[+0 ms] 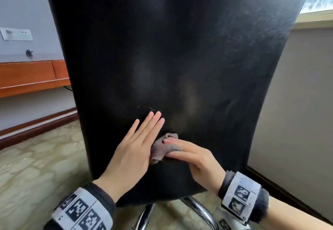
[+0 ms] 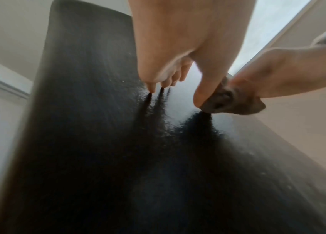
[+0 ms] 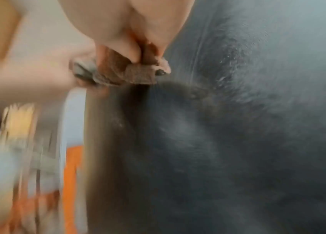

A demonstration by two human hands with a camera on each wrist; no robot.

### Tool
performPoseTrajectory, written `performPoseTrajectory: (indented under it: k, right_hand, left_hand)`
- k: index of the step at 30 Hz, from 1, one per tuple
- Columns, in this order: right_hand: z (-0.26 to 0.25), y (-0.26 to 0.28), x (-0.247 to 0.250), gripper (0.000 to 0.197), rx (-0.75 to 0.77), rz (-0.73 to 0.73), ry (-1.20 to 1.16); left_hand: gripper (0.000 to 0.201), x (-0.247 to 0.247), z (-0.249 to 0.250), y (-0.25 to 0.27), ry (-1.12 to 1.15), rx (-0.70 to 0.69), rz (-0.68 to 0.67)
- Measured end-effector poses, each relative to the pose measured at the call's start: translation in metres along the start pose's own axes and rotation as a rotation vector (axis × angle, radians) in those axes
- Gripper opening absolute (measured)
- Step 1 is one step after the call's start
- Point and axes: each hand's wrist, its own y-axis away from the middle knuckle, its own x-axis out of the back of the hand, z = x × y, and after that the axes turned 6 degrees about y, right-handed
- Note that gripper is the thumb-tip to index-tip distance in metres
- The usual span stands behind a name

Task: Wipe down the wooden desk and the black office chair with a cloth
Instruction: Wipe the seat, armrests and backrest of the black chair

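Note:
The black office chair's backrest [image 1: 180,58] fills the head view, dusty streaks on its right side. My left hand [image 1: 142,139] lies flat on the lower backrest with straight fingers, and its fingertips [image 2: 152,88] touch the leather. Right beside it, my right hand [image 1: 194,159] holds a crumpled grey cloth [image 1: 162,148] against the backrest. In the right wrist view the cloth [image 3: 130,74] is pinched between the fingers of that hand [image 3: 128,23]. The left wrist view shows the cloth [image 2: 224,102] bunched under the right hand [image 2: 288,71]. The wooden desk [image 1: 30,76] stands behind at the left.
The chair's chrome base [image 1: 198,210] spreads over patterned carpet [image 1: 36,166] below my wrists. A grey wall with a socket plate [image 1: 16,34] runs behind the desk. Another wall [image 1: 297,103] stands close on the right, under a window sill [image 1: 315,17].

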Motion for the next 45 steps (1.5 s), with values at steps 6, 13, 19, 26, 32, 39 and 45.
performPoseTrajectory:
  k: [6, 13, 19, 26, 32, 39, 45]
  right_hand:
    - [-0.02, -0.008, 0.025, 0.051, -0.81, 0.091, -1.045]
    - [-0.024, -0.003, 0.036, 0.06, -0.781, -0.031, -1.283]
    - [-0.02, 0.004, 0.036, 0.015, -1.002, 0.15, -1.009]
    - [-0.017, 0.012, 0.046, 0.041, -1.249, 0.232, -1.204]
    - [-0.023, 0.012, 0.047, 0.063, -1.315, 0.069, -1.231]
    - [-0.004, 0.023, 0.055, 0.078, -1.137, 0.092, -1.031]
    - [-0.004, 0.016, 0.061, 0.032, -0.963, -0.189, -0.889]
  left_hand:
    - [0.08, -0.008, 0.028, -0.01, 0.609, 0.159, -0.031]
    - [0.088, -0.024, 0.035, -0.021, 0.869, 0.411, 0.009]
    - [0.089, -0.016, 0.04, -0.023, 0.855, 0.449, 0.079]
    - [0.085, -0.017, 0.043, -0.025, 0.899, 0.452, 0.037]
    - [0.068, -0.024, 0.053, -0.038, 0.997, 0.492, -0.025]
    - [0.077, -0.006, 0.051, -0.06, 0.818, 0.258, -0.199]
    - [0.067, -0.008, 0.054, -0.068, 0.81, 0.222, -0.239]
